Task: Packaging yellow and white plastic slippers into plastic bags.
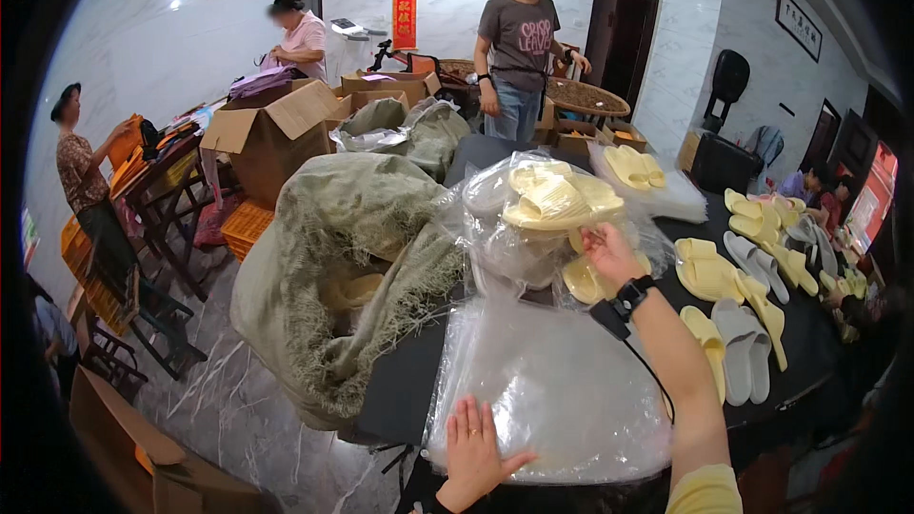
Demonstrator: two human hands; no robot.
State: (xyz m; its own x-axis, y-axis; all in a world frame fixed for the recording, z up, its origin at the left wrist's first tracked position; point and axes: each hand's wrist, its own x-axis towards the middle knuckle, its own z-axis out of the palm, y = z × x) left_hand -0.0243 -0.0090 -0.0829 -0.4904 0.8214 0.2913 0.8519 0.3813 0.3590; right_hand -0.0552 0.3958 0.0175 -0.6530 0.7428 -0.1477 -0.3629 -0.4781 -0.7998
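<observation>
My left hand (473, 455) lies flat, fingers spread, on a stack of clear plastic bags (571, 390) at the near edge of the black table. Farther off, my right hand (609, 255) has its fingers bent together at the edge of a plastic bag of yellow slippers (562, 198). That bag rests on top of a heap of other bagged slippers, some grey (487, 192) and some yellow. Its lower edge is partly hidden by my fingers. A watch and a device with a black cable sit on my right wrist.
Loose yellow slippers (705, 269) and grey slippers (745, 352) lie in rows on the right. A large woven sack (286, 257) stands open at the left, with cardboard boxes (297, 112) behind. One person (519, 38) stands across the table; others work farther off.
</observation>
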